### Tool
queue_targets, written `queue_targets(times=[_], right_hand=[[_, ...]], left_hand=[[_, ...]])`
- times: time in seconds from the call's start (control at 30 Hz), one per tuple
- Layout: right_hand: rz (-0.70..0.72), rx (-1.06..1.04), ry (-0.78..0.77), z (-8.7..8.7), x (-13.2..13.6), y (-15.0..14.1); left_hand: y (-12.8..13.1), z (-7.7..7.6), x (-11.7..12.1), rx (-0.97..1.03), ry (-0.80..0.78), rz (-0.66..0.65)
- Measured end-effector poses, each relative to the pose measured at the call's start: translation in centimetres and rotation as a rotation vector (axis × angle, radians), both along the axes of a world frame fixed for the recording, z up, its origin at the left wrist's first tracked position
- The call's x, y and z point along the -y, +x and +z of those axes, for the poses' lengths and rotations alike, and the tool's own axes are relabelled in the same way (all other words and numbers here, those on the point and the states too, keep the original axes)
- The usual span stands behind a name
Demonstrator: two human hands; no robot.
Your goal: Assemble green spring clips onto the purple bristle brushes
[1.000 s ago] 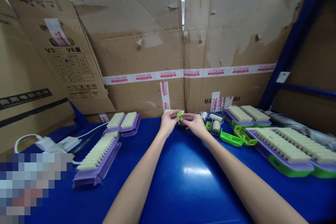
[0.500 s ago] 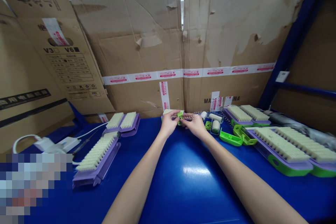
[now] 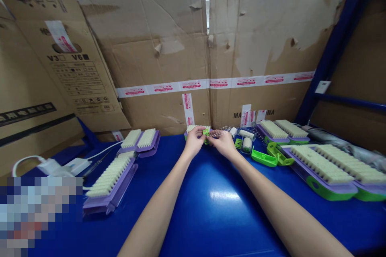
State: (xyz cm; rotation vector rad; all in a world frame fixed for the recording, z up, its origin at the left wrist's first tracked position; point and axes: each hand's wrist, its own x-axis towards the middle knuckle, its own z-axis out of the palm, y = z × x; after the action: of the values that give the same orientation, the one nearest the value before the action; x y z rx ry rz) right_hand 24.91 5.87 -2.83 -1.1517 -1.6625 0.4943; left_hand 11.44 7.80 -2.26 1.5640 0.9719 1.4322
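Observation:
Both my hands meet at the far middle of the blue table [image 3: 211, 204], pinching a small green plastic part [image 3: 206, 132] between them. My left hand [image 3: 194, 139] has its fingers closed on the part's left side. My right hand [image 3: 221, 141] is closed on its right side, close to a thin metal spring [image 3: 217, 131] that lies just behind the fingers. A purple brush [image 3: 190, 129] peeks out behind my left hand.
Purple brushes with pale bristles lie at left [image 3: 111, 178] and back left [image 3: 140, 139]. Green-and-purple brushes [image 3: 324, 168] fill the right side, with loose green handles [image 3: 265, 157] and small rollers [image 3: 247, 143] nearby. Cardboard boxes [image 3: 181, 48] wall the back. A white cable and adapter [image 3: 64, 165] sit far left.
The hands stay together on the green part with only slight finger movement. The view has drifted a little.

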Motion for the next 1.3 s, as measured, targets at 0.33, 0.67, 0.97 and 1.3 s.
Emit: queue_targets(times=[0.33, 0.67, 0.97, 1.3], right_hand=[[-0.006, 0.06, 0.019, 0.2, 0.1, 0.1], [0.063, 0.215, 0.071, 0.0, -0.1, 0.8], [-0.027, 0.48, 0.085, 0.6, 0.4, 0.6], [0.083, 0.346, 0.058, 0.2, 0.5, 0.8]], left_hand=[[0.1, -0.6, 0.0, -0.015, -0.175, -0.013], [0.1, -0.1, 0.6, -0.052, -0.272, -0.005], [-0.3, 0.5, 1.1, -0.012, -0.389, -0.112], [-0.3, 0.6, 1.1, -0.004, -0.399, -0.13]])
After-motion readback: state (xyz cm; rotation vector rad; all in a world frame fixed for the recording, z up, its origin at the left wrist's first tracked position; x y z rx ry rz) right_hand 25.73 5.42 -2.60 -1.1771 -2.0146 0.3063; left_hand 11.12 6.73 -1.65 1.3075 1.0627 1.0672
